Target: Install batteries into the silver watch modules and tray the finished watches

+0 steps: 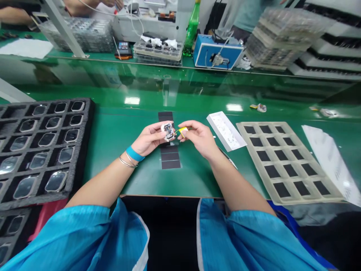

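My left hand [149, 138] pinches a small white smartwatch case [168, 131] between thumb and fingers, its inner circuitry facing up. Between the fingertips of my right hand [200, 138] is a small battery [183, 130] with yellow tape on it. Thin wires appear to run from the battery to the case. Both things are held above the green table [141, 177], close together. Beneath them lies a strip of dark rectangular pads [170, 160], partly hidden by my left hand and the case.
At left stands a black foam tray [89, 113] holding several square watch faces. A white box [238, 143] and a beige tray [265, 180] of black pads lie at right. Another wired yellow-and-white part [261, 108] sits farther back. A raised shelf carries a blue box [217, 52] and a green bottle [193, 30].
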Tool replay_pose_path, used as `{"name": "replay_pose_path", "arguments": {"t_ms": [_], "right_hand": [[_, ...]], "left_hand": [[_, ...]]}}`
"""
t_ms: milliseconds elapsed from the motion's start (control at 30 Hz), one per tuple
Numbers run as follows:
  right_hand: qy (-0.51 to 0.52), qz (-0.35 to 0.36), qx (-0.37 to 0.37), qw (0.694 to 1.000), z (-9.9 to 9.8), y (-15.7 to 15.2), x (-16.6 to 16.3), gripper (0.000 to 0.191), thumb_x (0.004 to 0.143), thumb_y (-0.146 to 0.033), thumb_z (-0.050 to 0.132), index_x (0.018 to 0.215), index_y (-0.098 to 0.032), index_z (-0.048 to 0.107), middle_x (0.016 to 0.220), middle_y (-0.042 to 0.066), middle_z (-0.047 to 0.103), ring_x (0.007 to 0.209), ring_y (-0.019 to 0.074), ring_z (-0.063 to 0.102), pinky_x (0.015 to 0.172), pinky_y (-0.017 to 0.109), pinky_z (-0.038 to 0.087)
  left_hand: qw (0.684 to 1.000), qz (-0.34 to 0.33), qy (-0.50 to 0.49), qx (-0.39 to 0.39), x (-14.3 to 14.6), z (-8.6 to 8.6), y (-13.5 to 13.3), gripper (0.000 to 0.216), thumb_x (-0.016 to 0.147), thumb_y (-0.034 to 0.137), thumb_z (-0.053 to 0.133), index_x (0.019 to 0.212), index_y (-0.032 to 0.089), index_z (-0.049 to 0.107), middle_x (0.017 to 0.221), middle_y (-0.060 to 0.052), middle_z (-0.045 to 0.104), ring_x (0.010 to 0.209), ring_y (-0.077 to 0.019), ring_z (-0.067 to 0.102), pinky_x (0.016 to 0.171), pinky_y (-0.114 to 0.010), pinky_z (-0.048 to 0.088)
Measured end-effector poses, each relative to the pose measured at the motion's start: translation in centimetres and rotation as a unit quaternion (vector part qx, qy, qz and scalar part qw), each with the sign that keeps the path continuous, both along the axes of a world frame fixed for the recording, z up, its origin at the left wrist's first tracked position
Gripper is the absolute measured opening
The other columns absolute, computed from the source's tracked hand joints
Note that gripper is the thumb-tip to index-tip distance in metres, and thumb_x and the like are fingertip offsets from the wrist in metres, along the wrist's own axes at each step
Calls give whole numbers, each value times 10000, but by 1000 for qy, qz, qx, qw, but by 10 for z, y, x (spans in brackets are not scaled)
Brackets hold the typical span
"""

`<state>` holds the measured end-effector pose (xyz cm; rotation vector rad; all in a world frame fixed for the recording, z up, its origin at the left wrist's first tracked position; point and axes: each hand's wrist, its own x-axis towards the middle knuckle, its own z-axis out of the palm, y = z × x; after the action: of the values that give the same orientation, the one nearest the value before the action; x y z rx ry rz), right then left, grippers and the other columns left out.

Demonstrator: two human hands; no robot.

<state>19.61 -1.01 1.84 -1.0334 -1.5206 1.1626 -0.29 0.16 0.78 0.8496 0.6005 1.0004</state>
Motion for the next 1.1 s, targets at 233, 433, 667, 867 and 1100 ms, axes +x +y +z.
{"name": "replay_pose_path", "arguments": {"t_ms": [233,433,667,867,1100], "right_hand": [[-228,-67,316,918,-2,-8,-7,84,878,-232,595,889,-243,678,1118,77,640,1087,236,599,983,459,486],[-269,-35,341,900,0,-8,-4,69,882,-213,590,878,-243,651,1172,82,632,1122,250,576,977,475,475],[-322,21,363,874,4,-7,1,87,924,-202,550,878,-225,620,1229,101,594,1168,253,526,985,478,465],[-341,35,321,883,-4,-10,-7,138,933,-140,446,904,-224,551,1251,114,548,1191,266,472,1012,500,439],[-296,-15,292,909,4,-5,8,107,943,-185,424,900,-235,509,1190,111,538,1164,260,492,1013,511,419]], "left_hand": [[1000,-6,11,-10,3,-5,-2,479,613,256,872,1065,165,740,987,-75,742,846,-193,710,856,-352,581],[1000,-20,1,-22,3,-3,-2,451,590,242,889,1014,169,755,926,-59,748,793,-173,705,788,-314,587],[998,-37,7,-41,3,-2,-1,442,566,203,903,982,157,759,874,-45,749,750,-152,701,735,-273,581],[997,-52,5,-54,3,-5,0,421,572,198,902,962,136,754,854,-46,746,761,-156,710,754,-269,593],[997,-56,10,-43,0,-8,1,452,628,238,875,1046,140,736,920,-78,753,813,-191,724,811,-329,595]]}}
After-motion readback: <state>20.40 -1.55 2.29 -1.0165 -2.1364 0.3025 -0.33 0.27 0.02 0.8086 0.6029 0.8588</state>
